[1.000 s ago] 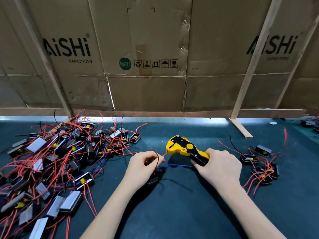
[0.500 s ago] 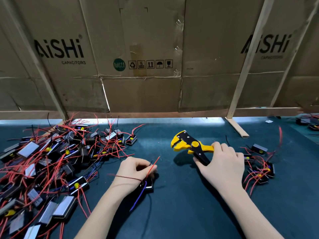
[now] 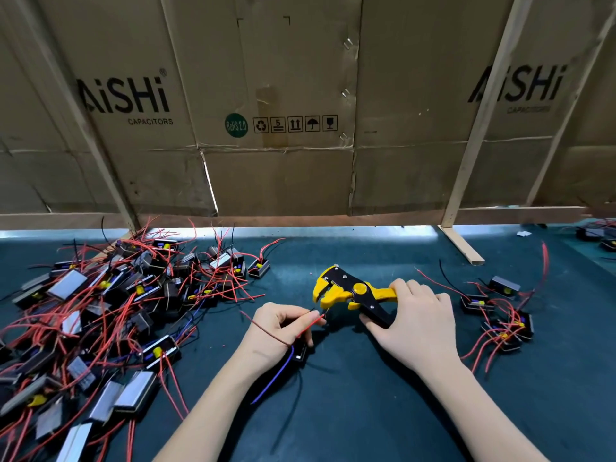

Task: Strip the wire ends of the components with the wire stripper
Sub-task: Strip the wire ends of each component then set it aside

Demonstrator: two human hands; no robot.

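No tray or bin shows; the components lie loose on the dark green worktop (image 3: 350, 411). A big tangled pile of components (image 3: 100, 311), black and grey blocks with red wires, fills the left side, and a smaller cluster of components (image 3: 500, 321) lies to the right, just beyond the right hand (image 3: 416, 325). That hand grips the yellow-and-black wire stripper (image 3: 353, 291) by its handles, fingers curled round them, with the stripper's jaws standing apart and pointing left. The left hand (image 3: 280, 331) pinches a red wire (image 3: 311, 323) between thumb and fingertips, its tip reaching up to just beside the stripper's lower jaw; whether it touches cannot be told. Under that hand sits a small black component (image 3: 300, 351), mostly hidden by the palm, with a blue wire (image 3: 275, 378) trailing down toward the near edge. Behind the worktop stands a wall of flattened cardboard boxes (image 3: 300, 95) printed "AiSHi CAPACITORS", braced by a leaning wooden batten (image 3: 473, 145).
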